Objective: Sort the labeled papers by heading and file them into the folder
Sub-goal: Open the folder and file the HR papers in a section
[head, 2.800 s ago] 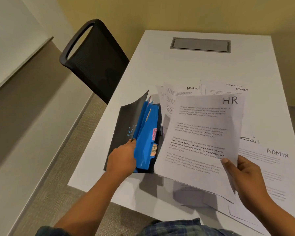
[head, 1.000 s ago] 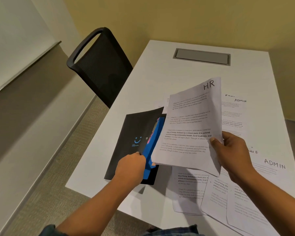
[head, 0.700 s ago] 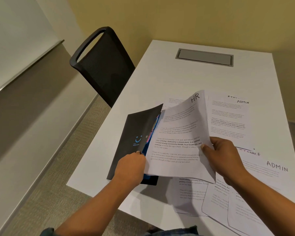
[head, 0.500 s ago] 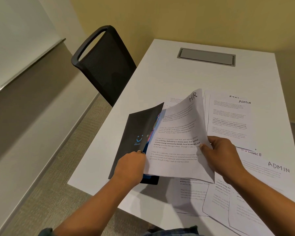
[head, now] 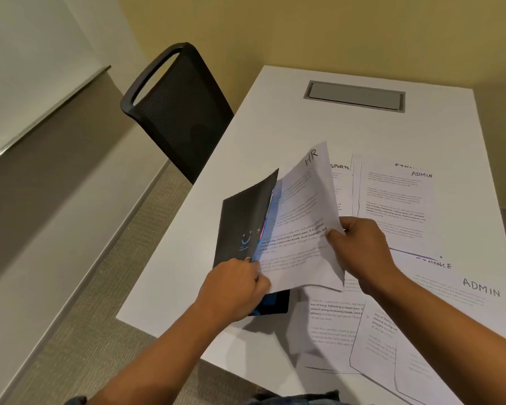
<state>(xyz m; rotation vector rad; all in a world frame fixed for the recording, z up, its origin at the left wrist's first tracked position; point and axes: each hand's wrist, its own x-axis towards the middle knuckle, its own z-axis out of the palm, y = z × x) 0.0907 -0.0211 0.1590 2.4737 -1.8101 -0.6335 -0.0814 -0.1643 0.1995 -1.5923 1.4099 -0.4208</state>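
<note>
**HR sheet at the mouth of the folder**

The left hand (head: 234,287) has its fingers curled on the near end of the folder (head: 243,223) and props the black cover up. The right hand (head: 360,249) pinches the HR sheet (head: 301,223) by its right edge, thumb on top.

That sheet sits just right of the folder, its left edge tucked behind the cover. Its long axis runs away from the person, alongside the spine, heading at the far end. The right hand carries and the left is nearer the opening, so a leftward slide looks like the move.

Inside are blue dividers (head: 256,252) with coloured tabs, though which pocket takes the sheet can't be read. Right of the folder, loose sheets headed SPORTS (head: 340,176) and ADMIN (head: 398,206) lie on the table (head: 289,118), not yet filed.
</note>
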